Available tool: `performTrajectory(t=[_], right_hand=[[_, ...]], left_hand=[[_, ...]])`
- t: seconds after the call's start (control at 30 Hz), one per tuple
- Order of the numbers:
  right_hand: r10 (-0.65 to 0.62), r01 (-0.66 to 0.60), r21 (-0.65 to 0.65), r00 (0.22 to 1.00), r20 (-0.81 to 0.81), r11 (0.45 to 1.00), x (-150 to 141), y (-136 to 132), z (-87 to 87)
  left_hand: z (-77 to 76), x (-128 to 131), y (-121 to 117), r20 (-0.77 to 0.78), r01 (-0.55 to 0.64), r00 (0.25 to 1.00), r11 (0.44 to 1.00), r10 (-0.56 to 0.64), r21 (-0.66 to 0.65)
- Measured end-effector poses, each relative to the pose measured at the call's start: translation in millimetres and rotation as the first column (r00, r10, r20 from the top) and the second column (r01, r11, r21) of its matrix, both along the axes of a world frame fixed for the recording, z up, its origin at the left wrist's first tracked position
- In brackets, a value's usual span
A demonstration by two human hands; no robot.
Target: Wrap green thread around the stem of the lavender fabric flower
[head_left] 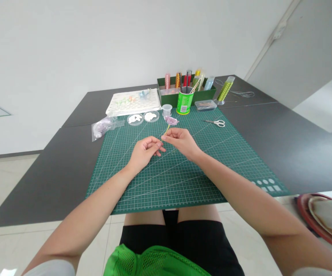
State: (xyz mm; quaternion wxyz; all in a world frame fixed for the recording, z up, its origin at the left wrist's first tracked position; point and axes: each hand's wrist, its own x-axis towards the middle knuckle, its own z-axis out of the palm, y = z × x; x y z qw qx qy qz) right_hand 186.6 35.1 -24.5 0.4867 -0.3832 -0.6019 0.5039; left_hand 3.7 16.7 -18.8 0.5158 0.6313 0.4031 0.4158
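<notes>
A small artificial flower (171, 120) with pale purple petals and a thin green stem tilts up over the cutting mat. My right hand (181, 142) pinches its stem between thumb and fingertips, below the petals. Close beside it, my left hand (147, 151) has its thumb pressed to its forefinger at the stem's lower end, its other fingers curled loosely. Both hands nearly touch above the green gridded cutting mat (154, 184). Fingers hide the part of the stem between them.
Scissors (219, 123) lie to the right. Behind the hands are round dishes of white pieces (135, 119), stacked clear cups (167, 110), a green can of tools (184, 101) and a green box of thread spools (161, 92). A plastic bag (102, 128) lies left, near a white patterned sheet (125, 107).
</notes>
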Motion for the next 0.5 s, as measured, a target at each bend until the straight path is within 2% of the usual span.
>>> performTrajectory(t=[0.17,0.3,0.43,0.5], right_hand=[[0.041,-0.043,0.079,0.999,0.023,0.996,-0.4,0.0,0.0],[0.045,-0.062,0.153,0.993,0.111,0.986,0.9,0.1,-1.9],[0.079,-0.111,0.165,0.978,0.191,0.980,3.7,-2.9,0.3],[0.099,-0.138,0.160,0.968,0.229,0.977,6.6,-5.3,5.2]], left_hand=[[-0.3,-1.0,2.4,0.090,-0.023,0.996,0.999,0.025,-0.024],[0.4,-3.8,4.4,0.173,-0.062,0.982,0.996,0.073,-0.067],[1.1,-6.4,6.7,0.220,-0.083,0.970,0.990,0.106,-0.113],[1.1,-7.5,8.2,0.195,-0.104,0.973,0.990,0.121,-0.094]])
